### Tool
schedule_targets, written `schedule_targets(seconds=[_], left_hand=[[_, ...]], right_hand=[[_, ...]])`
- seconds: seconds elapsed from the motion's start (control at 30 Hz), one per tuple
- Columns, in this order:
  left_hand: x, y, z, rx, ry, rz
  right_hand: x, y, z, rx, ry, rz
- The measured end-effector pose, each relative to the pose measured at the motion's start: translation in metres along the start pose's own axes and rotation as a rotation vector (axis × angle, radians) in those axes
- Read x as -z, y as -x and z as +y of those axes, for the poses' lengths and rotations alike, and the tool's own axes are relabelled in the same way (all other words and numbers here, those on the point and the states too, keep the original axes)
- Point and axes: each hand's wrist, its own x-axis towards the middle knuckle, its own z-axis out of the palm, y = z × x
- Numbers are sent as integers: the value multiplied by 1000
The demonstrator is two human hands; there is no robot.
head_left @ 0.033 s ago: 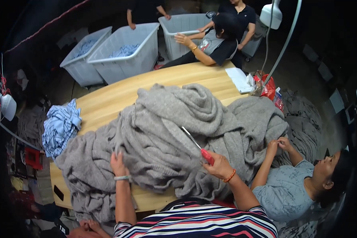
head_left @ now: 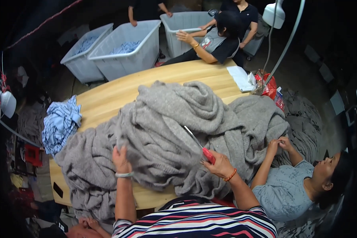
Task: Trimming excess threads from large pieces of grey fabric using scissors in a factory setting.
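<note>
A large heap of grey knitted fabric [head_left: 162, 131] spreads across the wooden table in thick folds. My right hand [head_left: 222, 166] is closed round a pair of red-handled scissors [head_left: 208, 155]; their slim metal blades point up and left over the knit. My left hand [head_left: 122, 159] is at the near side of the heap, left of the scissors, with its fingers against the grey folds. Motion smears those fingers, so their grip does not show clearly.
A blue patterned cloth bundle [head_left: 62, 125] sits at the table's [head_left: 119, 89] left end. Papers [head_left: 240, 78] and a red bag [head_left: 270, 87] lie far right. Grey bins [head_left: 125, 59] stand beyond. Co-workers are around the table; one [head_left: 289, 190] sits close on my right. Lamps [head_left: 273, 16] hang nearby.
My left hand has shifted slightly up and right along the knit. The right hand keeps the scissors in nearly the same place. The whole view has tilted a little.
</note>
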Motion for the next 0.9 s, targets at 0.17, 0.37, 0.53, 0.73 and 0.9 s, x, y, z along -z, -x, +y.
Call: schedule_targets(seconds=[0.17, 0.37, 0.53, 0.73, 0.9], left_hand=[[-83, 20, -21, -171, -501, -525], [-75, 34, -134, 562, -121, -465], [-57, 28, -177, 324, -319, -518], [-102, 43, -110, -157, -919, -708], [-114, 47, -106, -525, -758, -622]], right_hand=[[-10, 14, -3, -8, 31, 5], [-25, 27, -7, -21, 228, -243], [-31, 33, -8, -31, 347, -301], [-31, 28, -3, -54, 265, -107], [-26, 28, 0, -96, 314, -177]])
